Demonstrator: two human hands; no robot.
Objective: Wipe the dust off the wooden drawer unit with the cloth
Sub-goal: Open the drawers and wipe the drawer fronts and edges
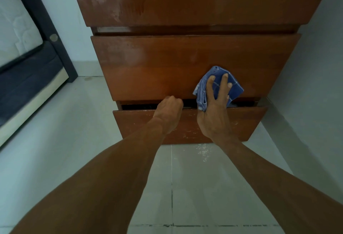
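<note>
Pressing flat with spread, straight fingers, the right hand (213, 116) keeps the blue cloth (236, 89) against the drawer unit (148, 62), low on the right of its middle drawer front and just above the gap over the bottom drawer (137, 122). The cloth looks soft, light and thickly folded. It will likely bunch and creep under the palm, so it is best driven with a flat hand over its middle, loose folds gathered at the thumb side. The unit's varnished wood looks hard and smooth, so the cloth should glide. Pale dusty smears show on the unit's upper front, and whitish specks on the bottom drawer. The left hand (169, 111) is curled at that gap, left of the cloth. Its fingertips are out of sight, and I cannot tell whether they hook a drawer edge or hold nothing. The right thumb is hidden by the cloth. The unit's top is cut off, and the gap is too dark to read.
</note>
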